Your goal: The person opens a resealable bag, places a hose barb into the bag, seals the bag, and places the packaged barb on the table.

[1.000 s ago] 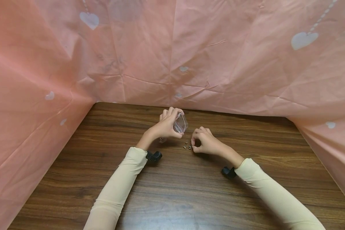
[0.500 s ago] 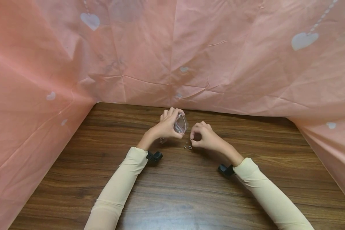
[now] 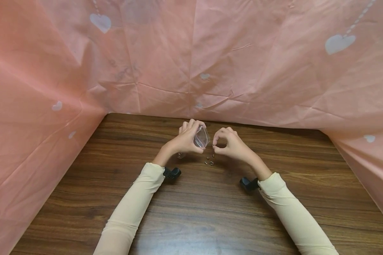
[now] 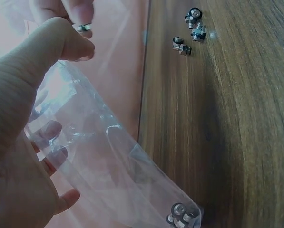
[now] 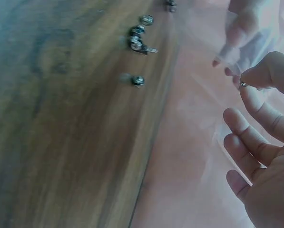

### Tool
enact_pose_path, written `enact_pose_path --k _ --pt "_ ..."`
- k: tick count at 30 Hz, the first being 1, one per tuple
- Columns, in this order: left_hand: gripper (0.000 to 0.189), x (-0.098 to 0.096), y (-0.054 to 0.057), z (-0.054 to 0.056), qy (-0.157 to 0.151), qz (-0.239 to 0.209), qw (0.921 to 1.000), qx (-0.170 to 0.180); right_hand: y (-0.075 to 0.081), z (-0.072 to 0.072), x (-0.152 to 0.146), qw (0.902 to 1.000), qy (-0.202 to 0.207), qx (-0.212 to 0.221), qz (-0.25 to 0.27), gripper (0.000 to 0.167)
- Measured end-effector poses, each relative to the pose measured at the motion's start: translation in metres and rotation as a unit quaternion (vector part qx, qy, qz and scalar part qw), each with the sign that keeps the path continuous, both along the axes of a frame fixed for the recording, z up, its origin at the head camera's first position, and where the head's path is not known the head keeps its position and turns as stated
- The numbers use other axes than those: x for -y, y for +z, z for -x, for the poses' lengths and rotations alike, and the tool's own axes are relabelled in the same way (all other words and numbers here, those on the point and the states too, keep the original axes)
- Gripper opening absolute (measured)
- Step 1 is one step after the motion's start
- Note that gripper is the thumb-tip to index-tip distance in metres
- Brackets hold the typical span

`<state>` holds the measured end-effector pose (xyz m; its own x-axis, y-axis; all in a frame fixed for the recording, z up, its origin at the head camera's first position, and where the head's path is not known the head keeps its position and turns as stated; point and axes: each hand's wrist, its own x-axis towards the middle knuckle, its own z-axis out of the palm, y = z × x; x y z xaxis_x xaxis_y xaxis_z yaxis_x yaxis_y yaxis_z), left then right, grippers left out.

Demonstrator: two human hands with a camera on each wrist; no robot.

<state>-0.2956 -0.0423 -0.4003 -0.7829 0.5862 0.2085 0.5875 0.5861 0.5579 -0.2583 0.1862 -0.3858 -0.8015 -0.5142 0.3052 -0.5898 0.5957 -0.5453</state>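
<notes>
My left hand grips a clear zip bag by its mouth, which gapes toward the right hand. In the left wrist view several small metal screws with dark washers lie in the bag's bottom corner. Between thumb and index finger my right hand pinches one tiny screw, close to the bag's mouth and above the table; its other fingers are loosely curled. Several more screws lie loose on the wood below the two hands. The pinched screw is mostly covered by the fingertips.
A dark wood-grain table spreads under both arms. Pink cloth with white hearts hangs along the back and both sides. Each wrist carries a black camera mount.
The right hand has risen from the loose screws, moving back toward the bag's mouth with one screw between its fingertips. The left hand and bag have barely moved.
</notes>
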Motion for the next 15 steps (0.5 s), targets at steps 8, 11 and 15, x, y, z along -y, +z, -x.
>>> enact_pose_path --k 8,11,15 --pt "0.086 0.0 -0.001 0.0 -0.003 -0.005 1.0 0.004 0.009 0.005 0.0 0.9996 -0.01 -0.013 0.025 0.011" --pt "0.085 0.0 -0.001 0.001 -0.002 -0.005 1.0 0.004 0.011 0.006 0.0 0.9993 -0.011 -0.013 0.032 0.01" --pt "0.083 0.0 -0.001 0.001 0.0 -0.004 1.0 0.006 0.014 0.006 0.001 0.999 -0.005 -0.016 0.041 0.01"
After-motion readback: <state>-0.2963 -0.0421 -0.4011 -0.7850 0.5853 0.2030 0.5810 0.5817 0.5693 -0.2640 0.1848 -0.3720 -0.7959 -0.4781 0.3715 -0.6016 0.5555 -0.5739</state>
